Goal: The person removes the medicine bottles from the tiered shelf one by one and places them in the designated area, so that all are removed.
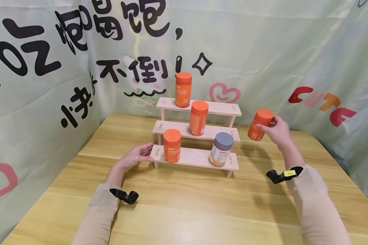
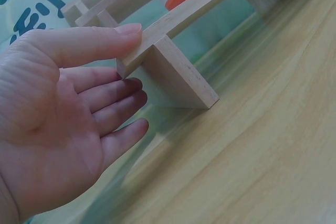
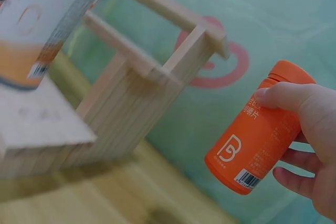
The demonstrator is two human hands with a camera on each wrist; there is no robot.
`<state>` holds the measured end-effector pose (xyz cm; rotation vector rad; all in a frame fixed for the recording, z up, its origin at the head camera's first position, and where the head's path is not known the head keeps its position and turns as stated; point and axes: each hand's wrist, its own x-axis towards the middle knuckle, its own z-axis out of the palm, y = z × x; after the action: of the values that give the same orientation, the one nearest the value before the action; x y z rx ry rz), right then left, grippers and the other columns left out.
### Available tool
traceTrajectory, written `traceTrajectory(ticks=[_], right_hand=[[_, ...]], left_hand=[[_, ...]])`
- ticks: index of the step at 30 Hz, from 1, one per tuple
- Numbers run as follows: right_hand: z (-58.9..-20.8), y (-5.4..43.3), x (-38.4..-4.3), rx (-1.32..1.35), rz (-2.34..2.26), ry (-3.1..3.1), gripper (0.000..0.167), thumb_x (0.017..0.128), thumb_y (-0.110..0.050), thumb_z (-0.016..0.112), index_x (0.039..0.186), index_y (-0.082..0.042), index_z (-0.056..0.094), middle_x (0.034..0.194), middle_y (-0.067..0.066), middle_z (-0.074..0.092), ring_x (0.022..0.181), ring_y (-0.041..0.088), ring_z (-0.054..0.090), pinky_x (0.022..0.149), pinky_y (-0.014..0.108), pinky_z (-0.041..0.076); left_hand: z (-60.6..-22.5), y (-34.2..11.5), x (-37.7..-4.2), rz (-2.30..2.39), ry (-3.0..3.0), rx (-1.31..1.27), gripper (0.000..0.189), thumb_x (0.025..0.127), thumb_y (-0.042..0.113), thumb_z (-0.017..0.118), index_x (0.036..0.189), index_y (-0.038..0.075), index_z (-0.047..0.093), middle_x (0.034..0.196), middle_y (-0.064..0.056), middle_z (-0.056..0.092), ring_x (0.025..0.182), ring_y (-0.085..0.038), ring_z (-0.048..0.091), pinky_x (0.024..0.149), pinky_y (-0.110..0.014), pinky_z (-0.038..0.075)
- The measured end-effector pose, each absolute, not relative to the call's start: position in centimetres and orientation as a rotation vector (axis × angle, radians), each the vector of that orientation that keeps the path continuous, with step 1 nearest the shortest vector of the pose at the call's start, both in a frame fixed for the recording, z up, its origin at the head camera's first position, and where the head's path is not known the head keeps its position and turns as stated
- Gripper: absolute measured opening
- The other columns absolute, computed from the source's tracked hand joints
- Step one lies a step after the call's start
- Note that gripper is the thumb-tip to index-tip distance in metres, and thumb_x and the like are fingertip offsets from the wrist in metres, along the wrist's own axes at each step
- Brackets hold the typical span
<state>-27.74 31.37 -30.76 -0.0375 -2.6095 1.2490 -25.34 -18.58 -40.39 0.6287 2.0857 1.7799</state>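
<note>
In the head view my right hand (image 1: pixel 278 132) holds an orange jar (image 1: pixel 260 125) in the air to the right of a three-step wooden shelf (image 1: pixel 196 157). The right wrist view shows the thumb across the front of this jar (image 3: pixel 252 129), fingers behind it, the jar tilted. My left hand (image 1: pixel 138 156) is at the left end of the bottom step. There the thumb (image 2: pixel 102 43) touches the step's edge, with the other fingers loosely extended. Orange jars stand on the top (image 1: pixel 183 92), middle (image 1: pixel 198 119) and bottom (image 1: pixel 172 149) steps. A grey-lidded jar (image 1: pixel 221 151) stands at bottom right.
The shelf stands on a wood-grain table (image 1: pixel 184 204). Behind and to the left hangs a pale printed cloth (image 1: pixel 263 51) with black lettering and pink hearts. Black wrist cameras (image 1: pixel 124 196) are strapped over both sleeves.
</note>
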Motion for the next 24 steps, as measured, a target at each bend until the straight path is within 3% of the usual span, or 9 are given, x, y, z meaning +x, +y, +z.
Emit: traceTrajectory(ticks=[10,17,24], right_hand=[[-34.1,32.6,-26.8,-0.066,1.272,-2.631,0.074,0.088,-0.035,0.063,0.140,0.007,0.030,0.128,0.028,0.045,0.107,0.031,0.047,0.077,0.026,0.042],[-35.7,33.6,-26.6,-0.098,1.269,-2.620,0.071,0.087,-0.031,0.064,0.137,0.008,0.033,0.127,0.028,0.046,0.097,0.018,0.048,0.075,0.019,0.040],[-36.8,34.2,-26.7,-0.122,1.241,-2.627,0.067,0.087,-0.029,0.064,0.134,0.010,0.037,0.127,0.030,0.046,0.109,0.035,0.048,0.080,0.027,0.043]], left_hand=[[-40.4,-18.6,-25.1,1.776,2.105,0.620,0.079,0.083,0.005,0.063,0.142,-0.014,0.013,0.147,-0.031,0.015,0.135,-0.043,0.018,0.111,-0.048,0.016],[-40.4,-18.6,-25.1,1.767,2.115,0.625,0.078,0.084,0.004,0.062,0.142,-0.014,0.012,0.147,-0.031,0.015,0.135,-0.043,0.018,0.111,-0.049,0.016],[-40.3,-18.6,-25.1,1.770,2.114,0.622,0.079,0.084,0.005,0.063,0.142,-0.014,0.012,0.147,-0.031,0.015,0.135,-0.043,0.017,0.111,-0.048,0.015]])
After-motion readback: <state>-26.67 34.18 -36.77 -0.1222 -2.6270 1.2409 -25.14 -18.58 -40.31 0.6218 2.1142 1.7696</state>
